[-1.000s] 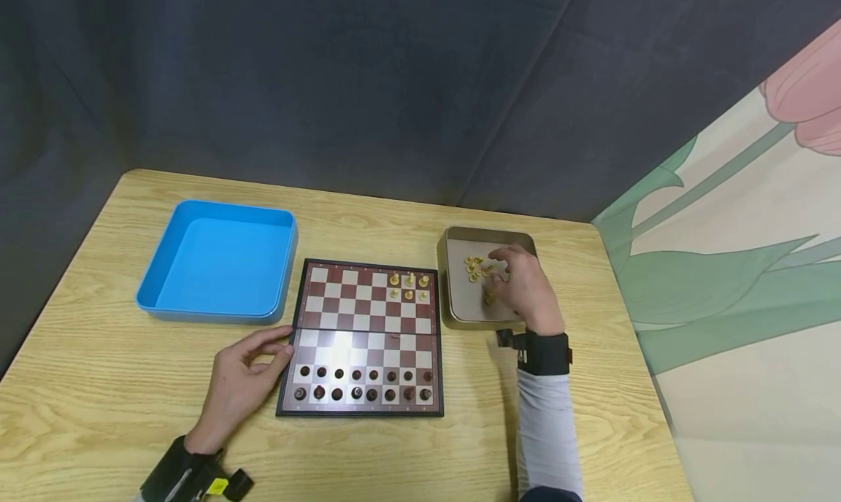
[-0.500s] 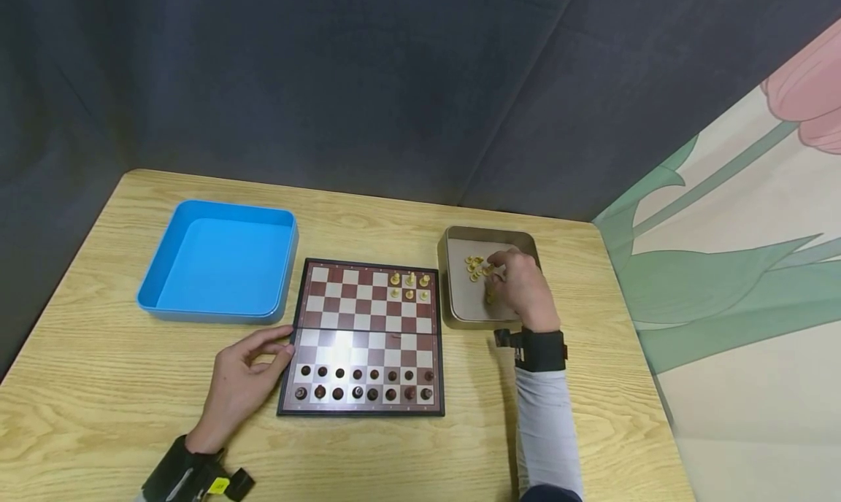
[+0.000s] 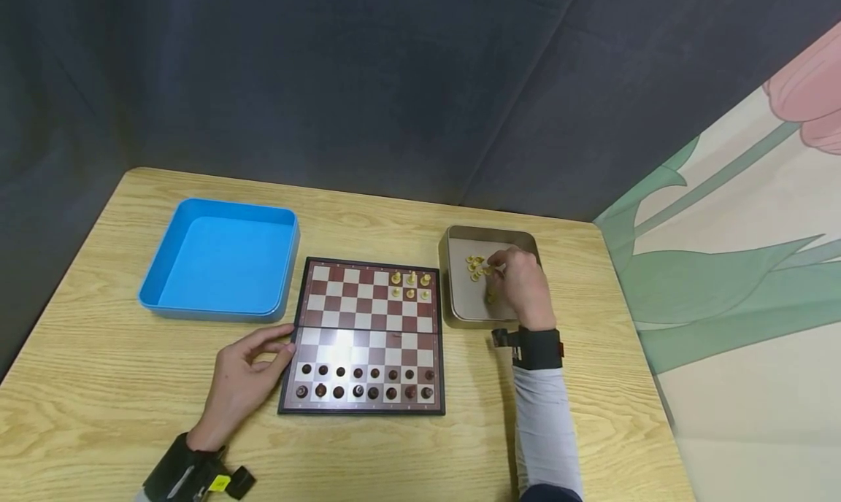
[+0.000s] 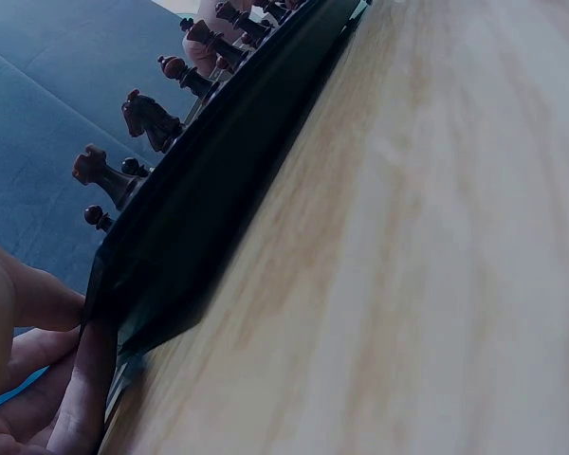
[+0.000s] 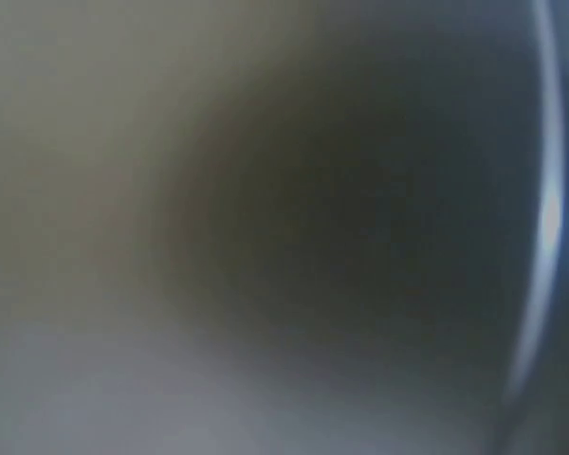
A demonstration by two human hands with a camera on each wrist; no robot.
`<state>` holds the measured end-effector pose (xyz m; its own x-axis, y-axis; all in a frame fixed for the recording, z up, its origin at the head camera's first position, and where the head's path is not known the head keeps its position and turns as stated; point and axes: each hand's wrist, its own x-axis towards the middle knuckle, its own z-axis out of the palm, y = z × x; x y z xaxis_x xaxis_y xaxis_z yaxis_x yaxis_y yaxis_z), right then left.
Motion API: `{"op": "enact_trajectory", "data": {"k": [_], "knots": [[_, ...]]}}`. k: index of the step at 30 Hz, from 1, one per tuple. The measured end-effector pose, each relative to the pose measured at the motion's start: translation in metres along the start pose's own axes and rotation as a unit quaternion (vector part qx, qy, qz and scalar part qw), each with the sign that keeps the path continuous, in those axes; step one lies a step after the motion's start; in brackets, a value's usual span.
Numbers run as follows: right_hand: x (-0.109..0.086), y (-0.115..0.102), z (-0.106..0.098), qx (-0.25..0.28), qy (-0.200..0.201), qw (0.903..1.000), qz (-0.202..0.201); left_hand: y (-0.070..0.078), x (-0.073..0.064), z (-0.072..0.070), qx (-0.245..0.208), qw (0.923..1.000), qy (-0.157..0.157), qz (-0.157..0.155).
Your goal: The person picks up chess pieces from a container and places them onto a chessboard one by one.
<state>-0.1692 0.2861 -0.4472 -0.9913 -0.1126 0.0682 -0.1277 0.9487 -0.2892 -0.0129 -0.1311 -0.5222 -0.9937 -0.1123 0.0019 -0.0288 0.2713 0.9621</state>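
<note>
Near tray (image 3: 226, 261) and tin (image 3: 465, 303), pinching board (image 3: 363, 339) bearing upright chessmen (image 3: 358, 391) with left hand (image 3: 242, 378); cannot tell grip of right hand (image 3: 523, 287) by gold pieces (image 3: 474, 266).

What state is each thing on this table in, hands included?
Chessboard, unfolded flat.
Dark chess pieces, upright in two rows of eight.
Gold chess pieces on the board, six, upright.
Metal tin, open.
Gold chess pieces in the tin, loosely clustered.
Blue tray, open.
Left hand, touching the chessboard's edge.
Right hand, in the tin; whether it holds a piece is unclear.
</note>
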Motion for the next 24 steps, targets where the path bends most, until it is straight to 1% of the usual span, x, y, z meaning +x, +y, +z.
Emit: {"op": "enact_trajectory", "data": {"k": [7,15,24], "knots": [[0.0007,-0.0015,0.0032,-0.008,0.019,0.9998,0.001,-0.0005,-0.0003,-0.0002,0.005,1.0,0.003,0.0],[0.0003,-0.0026,0.0033,-0.013,0.023,0.9996,0.007,-0.0001,-0.0003,-0.0001,0.007,1.0,0.004,0.003],[-0.0002,-0.0044,-0.0007,-0.008,0.033,0.9994,-0.006,-0.0001,0.0004,0.0001,0.003,1.0,0.004,0.007]]}}
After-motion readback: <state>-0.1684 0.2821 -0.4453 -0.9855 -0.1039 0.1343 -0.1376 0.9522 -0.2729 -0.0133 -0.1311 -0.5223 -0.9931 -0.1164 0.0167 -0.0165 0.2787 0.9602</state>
